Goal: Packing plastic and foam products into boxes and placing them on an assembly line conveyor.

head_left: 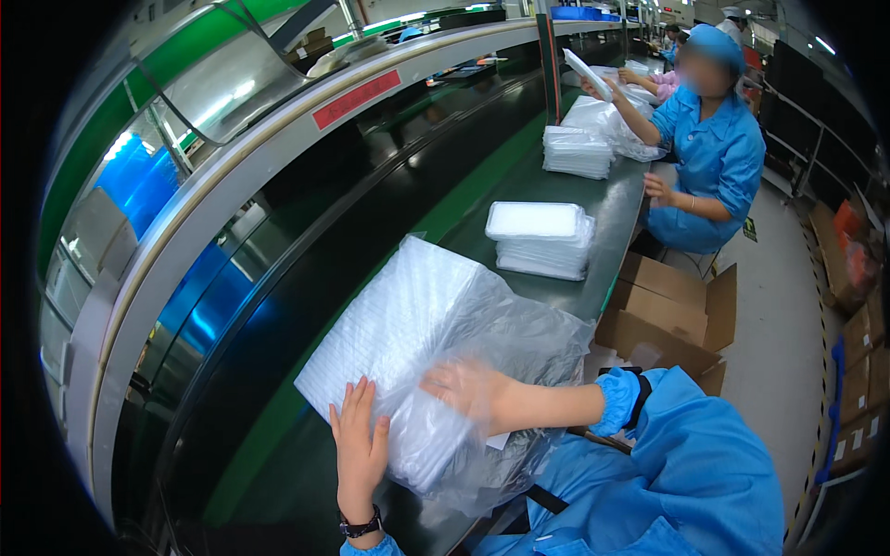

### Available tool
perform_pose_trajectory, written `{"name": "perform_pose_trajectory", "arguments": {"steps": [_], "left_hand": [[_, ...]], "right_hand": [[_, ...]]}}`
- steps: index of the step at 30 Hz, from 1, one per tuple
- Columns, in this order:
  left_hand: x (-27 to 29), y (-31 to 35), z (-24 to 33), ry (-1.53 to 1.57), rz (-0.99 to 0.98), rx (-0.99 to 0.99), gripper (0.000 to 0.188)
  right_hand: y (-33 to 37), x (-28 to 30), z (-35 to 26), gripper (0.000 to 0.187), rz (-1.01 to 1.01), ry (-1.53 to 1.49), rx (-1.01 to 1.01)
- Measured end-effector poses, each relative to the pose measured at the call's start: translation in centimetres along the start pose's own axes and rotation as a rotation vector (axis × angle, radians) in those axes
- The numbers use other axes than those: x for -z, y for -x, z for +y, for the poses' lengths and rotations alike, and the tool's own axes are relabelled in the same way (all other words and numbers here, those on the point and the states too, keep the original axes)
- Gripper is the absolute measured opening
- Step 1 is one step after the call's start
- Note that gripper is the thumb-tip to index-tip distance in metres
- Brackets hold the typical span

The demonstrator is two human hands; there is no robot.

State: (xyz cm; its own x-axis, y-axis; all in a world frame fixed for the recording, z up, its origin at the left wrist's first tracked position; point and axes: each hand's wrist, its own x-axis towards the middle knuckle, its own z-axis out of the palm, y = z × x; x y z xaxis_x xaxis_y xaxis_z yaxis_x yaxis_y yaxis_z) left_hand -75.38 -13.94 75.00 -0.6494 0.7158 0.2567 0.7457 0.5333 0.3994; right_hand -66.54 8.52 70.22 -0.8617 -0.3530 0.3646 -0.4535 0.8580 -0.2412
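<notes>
A large clear plastic bag point(542, 335) lies on the bench in front of me, full of stacked white flat pieces point(399, 296) that show a fine ribbed edge pattern. My left hand point(359, 440) rests against the near left side of this stack, fingers spread. Over the bag's near right part is my right hand point(464, 387), reaching in from the right, partly behind the clear film and smeared by motion. Whether its fingers grip the film cannot be made out.
Beyond the bag stands a pile of white trays point(542, 241), with another pile point(577, 153) farther off. A co-worker point(709, 139) in blue sits there, holding up a white tray point(588, 74). Below the bench's right edge is an open cardboard box point(663, 306). A long rail point(232, 139) borders the left.
</notes>
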Motion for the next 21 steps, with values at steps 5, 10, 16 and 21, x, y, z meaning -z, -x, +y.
{"name": "perform_pose_trajectory", "arguments": {"steps": [5, 10, 16, 21], "left_hand": [[-0.4, -0.3, 0.0, -0.036, 0.001, -0.019, 0.047], [-0.7, -0.4, -0.9, -0.019, 0.005, 0.023, 0.048], [-0.9, -0.2, 0.5, -0.184, 0.019, 0.017, 0.059], [-1.1, -0.6, 1.9, -0.316, 0.101, 0.116, 0.067]], "right_hand": [[-2.1, 0.5, 0.4, 0.096, -0.002, -0.046, -0.004], [-0.5, -0.1, 0.8, 0.087, -0.013, -0.004, 0.095], [6.2, 3.7, -1.1, 0.068, -0.093, -0.143, -0.060], [12.0, 7.4, -1.0, 0.052, 0.130, 0.011, -0.063]]}}
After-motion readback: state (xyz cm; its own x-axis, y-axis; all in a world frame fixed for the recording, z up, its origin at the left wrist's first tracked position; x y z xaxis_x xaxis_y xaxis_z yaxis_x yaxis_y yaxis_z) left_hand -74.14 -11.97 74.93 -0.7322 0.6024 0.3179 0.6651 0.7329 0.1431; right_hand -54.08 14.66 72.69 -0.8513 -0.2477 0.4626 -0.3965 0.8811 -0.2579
